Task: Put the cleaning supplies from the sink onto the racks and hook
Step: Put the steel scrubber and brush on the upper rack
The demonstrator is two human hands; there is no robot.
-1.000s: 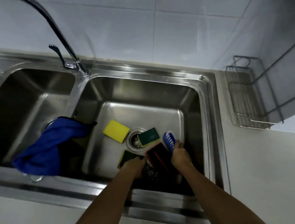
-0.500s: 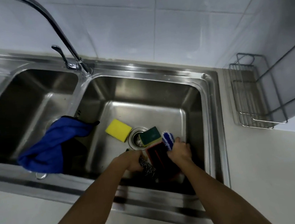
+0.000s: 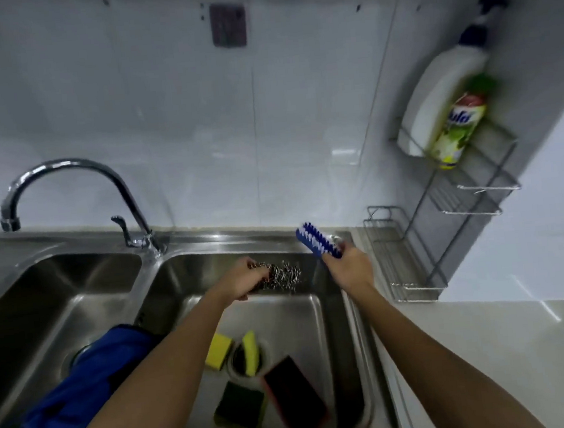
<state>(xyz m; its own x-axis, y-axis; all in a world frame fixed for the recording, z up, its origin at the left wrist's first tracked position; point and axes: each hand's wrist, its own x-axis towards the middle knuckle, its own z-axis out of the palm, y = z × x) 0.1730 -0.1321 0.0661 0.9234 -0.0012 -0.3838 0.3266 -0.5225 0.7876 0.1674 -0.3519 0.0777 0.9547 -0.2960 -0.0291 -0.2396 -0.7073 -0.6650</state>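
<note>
Head view showed the left hand [image 3: 242,278] with fingers clamped on a steel-wool scourer [image 3: 280,273] above the sink [image 3: 361,360], and the right hand [image 3: 350,269] gripping a blue scrub brush [image 3: 317,240]; best carried level toward the wire rack [image 3: 415,270] at three o'clock.

My left hand [image 3: 245,278] grips a tangled steel wool scourer [image 3: 280,273], held up over the back of the right sink basin [image 3: 333,311]. My right hand [image 3: 350,269] holds a blue scrub brush [image 3: 317,243] with white bristles, tilted above the basin's back right corner. On the basin floor lie a yellow sponge [image 3: 219,350] left of the drain, a yellow-green sponge [image 3: 251,353] on edge over the drain, a dark green-topped sponge [image 3: 239,408] and a red-edged black pad [image 3: 294,393] nearer me. A blue cloth [image 3: 84,384] drapes over the basin's left divider.
</note>
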